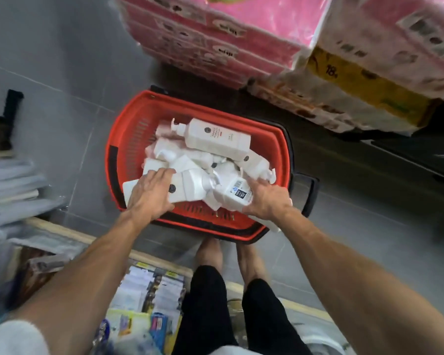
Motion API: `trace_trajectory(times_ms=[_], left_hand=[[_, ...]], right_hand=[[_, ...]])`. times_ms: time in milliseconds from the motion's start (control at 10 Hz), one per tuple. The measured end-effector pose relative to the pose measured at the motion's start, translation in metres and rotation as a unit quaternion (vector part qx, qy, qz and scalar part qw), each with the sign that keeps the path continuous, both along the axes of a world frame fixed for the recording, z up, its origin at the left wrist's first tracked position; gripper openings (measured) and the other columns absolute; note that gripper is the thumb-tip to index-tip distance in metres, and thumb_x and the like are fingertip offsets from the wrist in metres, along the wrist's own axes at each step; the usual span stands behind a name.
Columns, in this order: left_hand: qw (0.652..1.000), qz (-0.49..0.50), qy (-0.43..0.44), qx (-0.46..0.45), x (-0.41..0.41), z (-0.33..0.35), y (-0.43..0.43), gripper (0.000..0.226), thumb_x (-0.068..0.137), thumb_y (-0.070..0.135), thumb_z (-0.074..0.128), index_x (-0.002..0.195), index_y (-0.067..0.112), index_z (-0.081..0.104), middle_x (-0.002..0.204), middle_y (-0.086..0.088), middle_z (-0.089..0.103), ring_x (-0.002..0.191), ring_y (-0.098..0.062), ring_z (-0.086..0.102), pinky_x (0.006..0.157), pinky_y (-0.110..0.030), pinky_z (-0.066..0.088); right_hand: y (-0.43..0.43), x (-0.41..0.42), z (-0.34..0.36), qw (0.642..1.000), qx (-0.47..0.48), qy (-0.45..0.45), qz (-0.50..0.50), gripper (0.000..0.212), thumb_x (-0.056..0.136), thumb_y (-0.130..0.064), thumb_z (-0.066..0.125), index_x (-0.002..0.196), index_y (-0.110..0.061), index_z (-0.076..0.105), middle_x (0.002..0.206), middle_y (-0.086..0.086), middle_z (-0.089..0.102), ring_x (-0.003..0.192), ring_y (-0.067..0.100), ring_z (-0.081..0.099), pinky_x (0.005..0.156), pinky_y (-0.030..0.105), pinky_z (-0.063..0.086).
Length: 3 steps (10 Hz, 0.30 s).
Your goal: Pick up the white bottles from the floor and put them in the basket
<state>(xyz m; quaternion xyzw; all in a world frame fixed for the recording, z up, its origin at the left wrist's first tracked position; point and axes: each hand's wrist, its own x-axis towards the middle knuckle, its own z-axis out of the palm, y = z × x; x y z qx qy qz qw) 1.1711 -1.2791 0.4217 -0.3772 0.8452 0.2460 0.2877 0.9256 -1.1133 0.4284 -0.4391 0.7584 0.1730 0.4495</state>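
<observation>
A red plastic basket (128,139) stands on the grey floor in front of my feet, filled with several white pump bottles. One bottle (217,137) lies on top at the far side. My left hand (151,192) grips a white bottle (190,187) over the basket's near left part, fingers curled over it. My right hand (268,201) grips another white bottle (235,192), whose barcode label faces up, over the near right part. Both bottles touch the pile.
Pink and yellow wrapped paper packs (215,39) are stacked beyond the basket. A low shelf with packets and leaflets (149,290) runs along my left and near side. Grey tiled floor (62,73) lies to the left, darker floor to the right.
</observation>
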Motion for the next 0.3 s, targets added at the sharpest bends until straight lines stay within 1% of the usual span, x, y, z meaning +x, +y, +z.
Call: trace_trajectory(times_ms=[100,200,300], left_hand=[[0.999,-0.039,-0.014,-0.001,0.007,-0.025,-0.009,0.09,0.065,0.024,0.086,0.144,0.014,0.042,0.134,-0.008,0.057,0.12,-0.031,0.051,0.106,-0.043,0.04],[1.0,-0.012,-0.008,0.005,0.01,-0.026,-0.011,0.061,0.081,0.019,0.073,0.138,0.019,0.052,0.134,-0.003,0.058,0.121,-0.029,0.052,0.098,-0.046,0.047],[1.0,0.02,0.007,0.021,0.007,-0.019,-0.009,0.04,0.089,0.019,0.065,0.127,0.027,0.056,0.126,0.002,0.06,0.116,-0.026,0.055,0.086,-0.043,0.05]], right_hand=[[-0.014,0.018,-0.027,0.999,-0.039,0.032,0.009,0.093,0.076,-0.069,0.067,0.149,-0.025,0.029,0.135,0.006,0.053,0.116,0.035,0.06,0.087,0.046,0.051],[-0.017,0.025,-0.036,0.997,-0.061,0.051,-0.015,0.096,0.074,-0.045,0.081,0.15,-0.022,0.028,0.127,0.008,0.054,0.111,0.035,0.059,0.085,0.047,0.051],[-0.015,0.021,-0.037,0.991,-0.105,0.045,-0.067,0.071,0.083,-0.022,0.07,0.147,-0.022,0.038,0.132,0.008,0.051,0.115,0.035,0.053,0.082,0.046,0.051]])
